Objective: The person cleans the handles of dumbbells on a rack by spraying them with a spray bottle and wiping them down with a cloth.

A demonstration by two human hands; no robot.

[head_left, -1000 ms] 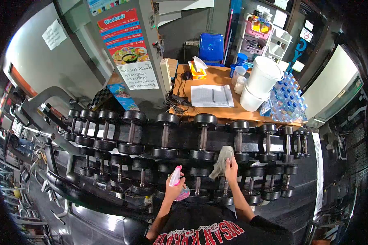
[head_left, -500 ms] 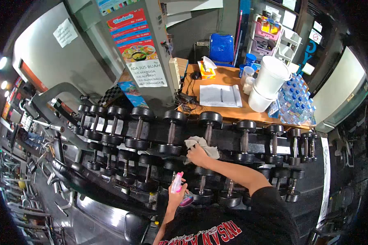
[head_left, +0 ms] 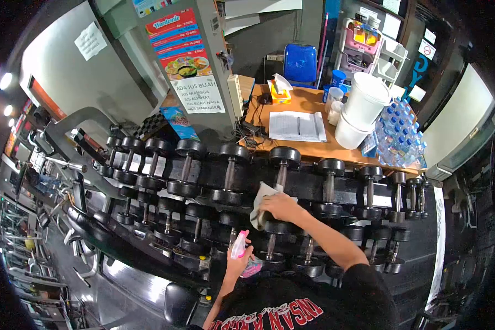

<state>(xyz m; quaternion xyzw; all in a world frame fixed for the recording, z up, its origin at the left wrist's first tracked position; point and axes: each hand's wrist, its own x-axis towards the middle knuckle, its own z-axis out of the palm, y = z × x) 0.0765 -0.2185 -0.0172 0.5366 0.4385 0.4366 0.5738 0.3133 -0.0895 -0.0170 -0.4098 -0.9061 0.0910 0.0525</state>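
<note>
Head view: my right hand (head_left: 280,208) is clasping a cloth (head_left: 263,194) over a dumbbell (head_left: 285,156), my left hand (head_left: 237,266) gripping a spray bottle (head_left: 238,246) high, probably for easy squeezing.

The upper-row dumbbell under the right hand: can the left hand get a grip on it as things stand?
Probably not: the left hand is taken up by the spray bottle, and the right hand and cloth hide the near end of the dumbbell. Part of its handle looks uncovered, though.
</note>
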